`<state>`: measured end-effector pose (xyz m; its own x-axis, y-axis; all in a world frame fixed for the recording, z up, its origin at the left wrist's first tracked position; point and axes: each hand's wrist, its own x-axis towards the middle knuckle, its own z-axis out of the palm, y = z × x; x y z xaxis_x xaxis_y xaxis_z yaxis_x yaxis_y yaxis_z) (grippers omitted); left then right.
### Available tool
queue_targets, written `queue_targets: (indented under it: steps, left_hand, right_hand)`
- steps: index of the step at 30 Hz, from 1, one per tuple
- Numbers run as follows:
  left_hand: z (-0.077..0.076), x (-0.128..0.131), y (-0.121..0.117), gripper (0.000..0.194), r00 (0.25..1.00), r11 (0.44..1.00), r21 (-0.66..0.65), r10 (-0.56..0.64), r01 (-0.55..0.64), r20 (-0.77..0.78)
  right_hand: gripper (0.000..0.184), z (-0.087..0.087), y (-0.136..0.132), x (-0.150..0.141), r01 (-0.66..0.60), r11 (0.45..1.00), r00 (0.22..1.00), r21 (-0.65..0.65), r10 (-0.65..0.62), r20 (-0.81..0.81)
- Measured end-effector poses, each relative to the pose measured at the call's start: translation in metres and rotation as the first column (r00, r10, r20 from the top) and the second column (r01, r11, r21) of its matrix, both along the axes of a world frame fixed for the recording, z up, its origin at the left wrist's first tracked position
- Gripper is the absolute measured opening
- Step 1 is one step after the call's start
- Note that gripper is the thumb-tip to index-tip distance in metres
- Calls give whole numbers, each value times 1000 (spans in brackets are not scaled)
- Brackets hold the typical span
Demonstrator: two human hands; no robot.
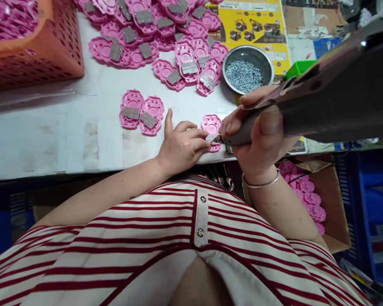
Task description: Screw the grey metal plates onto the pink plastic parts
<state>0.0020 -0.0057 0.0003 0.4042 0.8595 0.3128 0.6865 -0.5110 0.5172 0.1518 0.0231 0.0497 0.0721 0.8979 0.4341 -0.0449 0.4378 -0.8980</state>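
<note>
Two hands at desk (83,140) edge — left hand (181,146) fingers pinching pink part (211,124); right hand (258,136) fingers wrapped around screwdriver (322,102).

Glossy pink plastic shell (211,125) at the left hand's (181,146) fingertips; above the right hand (258,136), shiny steel bowl (248,54), glinting metal screws (243,75).

an orange basket (44,51) sits on the counter (83,127) by a steel bowl of screws (247,70) and a cardboard box (333,199).
</note>
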Motion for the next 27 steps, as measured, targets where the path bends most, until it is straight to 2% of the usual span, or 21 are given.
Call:
queue_targets:
  steps: [3,6,12,15,19,23,27]
  left_hand:
    - [0,0,-1,15,1000,1000,20,8,-8,3]
    - [0,0,-2,18,1000,999,37,3,-3,-3]
    - [-1,-2,-2,17,1000,998,58,-10,10,-1]
    - [-1,-2,-1,17,1000,999,41,-8,8,-9]
    - [-1,-2,0,16,1000,1000,17,-20,20,-10]
    - [-3,-1,0,15,1000,999,29,-21,21,-19]
    - [-6,0,1,14,999,999,35,-25,26,-23]
  right_hand:
    - [39,2,-1,0,46,991,996,127,-36,-85]
    - [43,1,-2,0,43,994,997,102,-37,-62]
    - [42,-7,1,0,51,989,998,140,-43,-54]
    - [42,-6,1,0,61,994,997,86,-58,-41]
    - [37,-1,-2,-1,37,994,997,103,-30,-72]
    - [33,-1,-3,-1,38,997,994,65,-32,-102]
    - [35,-8,2,-1,35,993,994,113,-23,-110]
